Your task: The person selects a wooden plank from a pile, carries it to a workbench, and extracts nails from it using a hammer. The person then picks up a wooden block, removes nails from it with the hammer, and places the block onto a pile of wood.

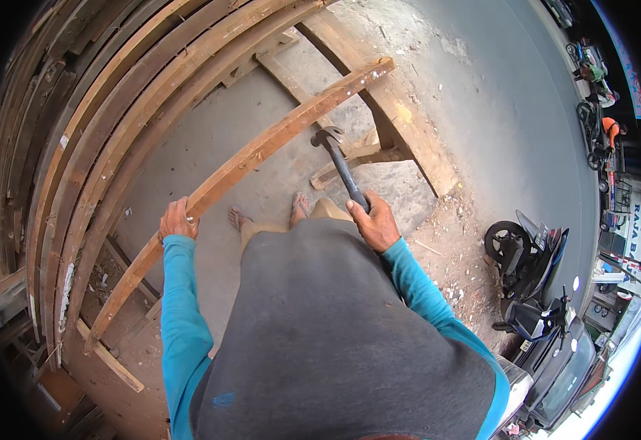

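My left hand (179, 219) is closed around a long squared wooden beam (276, 138). The beam slants from the lower left up to the far right, where its end lies over a wooden trestle (401, 125). In my right hand (376, 223) is a claw hammer (342, 169), gripped by its dark handle. The hammer's head points away from me, beside the beam and apart from it. Small pale marks and splinters show on the beam's surface. My left palm is hidden behind the hand and the wood.
Long timbers (126, 139) are stacked along the left side. A short wooden piece (111, 357) lies on the ground beneath the beam's near end. Parked at the right are a motorcycle (529, 271) and a dark car (562, 374). Beyond runs a grey road (526, 110) with people and motorbikes.
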`<state>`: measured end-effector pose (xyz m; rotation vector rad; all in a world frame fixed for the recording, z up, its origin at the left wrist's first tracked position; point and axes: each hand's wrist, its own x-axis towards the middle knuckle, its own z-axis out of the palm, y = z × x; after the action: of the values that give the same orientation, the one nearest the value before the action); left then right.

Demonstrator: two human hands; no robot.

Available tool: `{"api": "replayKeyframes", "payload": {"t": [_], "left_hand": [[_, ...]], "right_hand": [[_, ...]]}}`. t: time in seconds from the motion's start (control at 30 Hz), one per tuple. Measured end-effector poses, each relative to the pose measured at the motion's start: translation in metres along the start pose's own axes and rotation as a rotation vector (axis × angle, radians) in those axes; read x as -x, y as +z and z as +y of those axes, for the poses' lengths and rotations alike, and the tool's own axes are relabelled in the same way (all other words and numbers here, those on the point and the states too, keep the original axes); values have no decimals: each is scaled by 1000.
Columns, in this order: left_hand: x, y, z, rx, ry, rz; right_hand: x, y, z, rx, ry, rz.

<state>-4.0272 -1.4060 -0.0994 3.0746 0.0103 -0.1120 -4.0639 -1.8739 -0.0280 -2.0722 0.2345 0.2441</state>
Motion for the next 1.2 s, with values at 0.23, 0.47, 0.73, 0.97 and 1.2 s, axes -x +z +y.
{"api": "replayKeyframes", "payload": {"t": [0.23,0.47,0.73,0.97,1.2], "left_hand": [[-61,-26,-16,95,-120,-512],[-70,-32,-9,225,-172,-597],[-143,-58,33,353,-131,-748],[-260,-62,170,424,105,-655],[-316,-18,239,435,220,-682]], "right_hand": [[-15,-62,4,-405,360,168],[-58,-105,27,-618,398,351],[-117,-96,65,-743,583,477],[-174,-111,19,-903,495,549],[-215,-83,28,-722,602,597]]}}
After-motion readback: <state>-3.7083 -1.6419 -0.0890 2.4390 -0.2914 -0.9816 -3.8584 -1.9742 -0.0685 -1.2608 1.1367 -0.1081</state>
